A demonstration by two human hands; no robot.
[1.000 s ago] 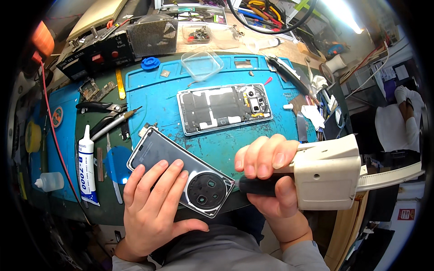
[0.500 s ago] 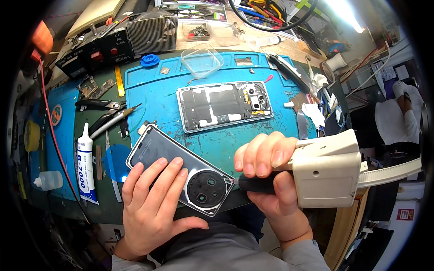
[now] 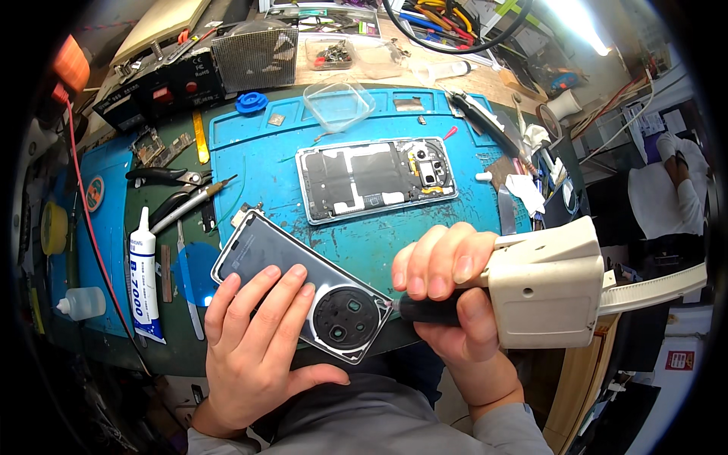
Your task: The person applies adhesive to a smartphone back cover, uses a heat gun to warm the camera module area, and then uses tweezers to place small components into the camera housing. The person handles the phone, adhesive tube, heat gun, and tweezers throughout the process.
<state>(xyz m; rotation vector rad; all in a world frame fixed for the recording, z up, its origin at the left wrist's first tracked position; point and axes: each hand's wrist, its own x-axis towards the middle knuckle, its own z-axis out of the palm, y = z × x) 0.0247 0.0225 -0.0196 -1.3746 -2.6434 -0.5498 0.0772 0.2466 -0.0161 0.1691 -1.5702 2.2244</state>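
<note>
Nearby, I see a glue tube [image 3: 142, 284] and an opened smartphone [image 3: 368, 180]; left fingers [image 3: 254, 307] lie unclenched on the grey back cover [image 3: 279, 249], right fingers [image 3: 440, 262] grip a cream tool [image 3: 547, 307].

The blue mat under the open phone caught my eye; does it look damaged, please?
Yes, the blue mat bears dark, scuff-like marks between the open phone and the back cover, making its surface look worn.

Plain grey sleeves [image 3: 516, 431], grey top [image 3: 368, 417] and dark trousers [image 3: 419, 375].
</note>
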